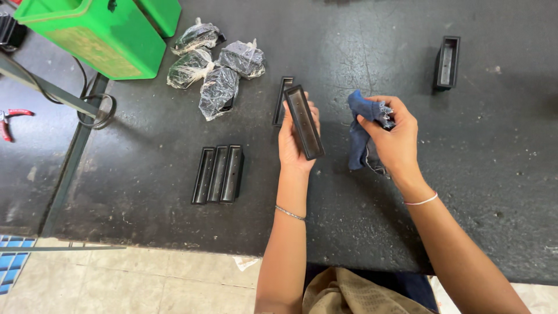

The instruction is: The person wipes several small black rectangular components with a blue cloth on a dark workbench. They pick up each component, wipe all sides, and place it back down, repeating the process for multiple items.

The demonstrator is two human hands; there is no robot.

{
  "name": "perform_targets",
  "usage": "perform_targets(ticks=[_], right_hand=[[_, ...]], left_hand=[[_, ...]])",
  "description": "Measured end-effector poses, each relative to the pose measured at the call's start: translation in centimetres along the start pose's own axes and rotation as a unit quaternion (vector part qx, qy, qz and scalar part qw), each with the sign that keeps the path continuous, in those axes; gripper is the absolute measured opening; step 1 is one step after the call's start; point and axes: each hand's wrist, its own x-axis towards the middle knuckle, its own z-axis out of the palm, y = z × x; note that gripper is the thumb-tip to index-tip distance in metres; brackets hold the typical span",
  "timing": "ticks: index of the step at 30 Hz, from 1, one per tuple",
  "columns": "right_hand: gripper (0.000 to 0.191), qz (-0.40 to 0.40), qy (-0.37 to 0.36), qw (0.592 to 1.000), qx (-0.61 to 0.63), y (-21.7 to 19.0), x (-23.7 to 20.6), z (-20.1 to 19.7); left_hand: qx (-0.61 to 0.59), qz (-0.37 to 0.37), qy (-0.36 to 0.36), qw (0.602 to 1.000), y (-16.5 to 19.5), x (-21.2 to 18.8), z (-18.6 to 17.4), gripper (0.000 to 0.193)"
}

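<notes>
I see my left hand (292,142) clamped around a long black tray (304,122), a narrow rectangular piece of matte plastic with a shallow hollow along its length; it is held tilted, clear of the table, open side up toward the camera. My right hand (394,136) is closed on a crumpled blue cloth (361,136), soft and frayed at its edge, which hangs down from the fingers just beside the tray without touching it. The two hands are apart, with a gap between them.

Below them lies a dark worktop (407,232), rough and speckled, with scuffs and pale scratches. On it, near my left hand, another black tray (282,100) of the same shape lies flat, partly hidden behind the held one. Further left, three matching trays (218,174) lie side by side, touching, hollows up; I cannot tell that anything is in them. A single tray (447,62) stands well apart at the far right.

Four crinkled clear plastic bags (214,64) are bunched together at the far side, each knotted and holding dark parts. A glossy green bin (93,35) stands by the worktop's corner; its contents are hidden.
</notes>
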Motion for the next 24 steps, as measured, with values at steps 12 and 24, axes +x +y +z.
perform_targets(ticks=[12,24], right_hand=[[0.025,-0.001,0.012,1.000,0.029,1.1,0.3,-0.1],[0.031,-0.041,-0.021,0.993,-0.113,-2.9,0.3,-0.4]], left_hand=[[0.061,-0.002,0.136,0.989,-0.9,-1.0,3.2,0.042],[0.287,0.073,0.074,0.952,-2.2,0.1,1.3,0.052]])
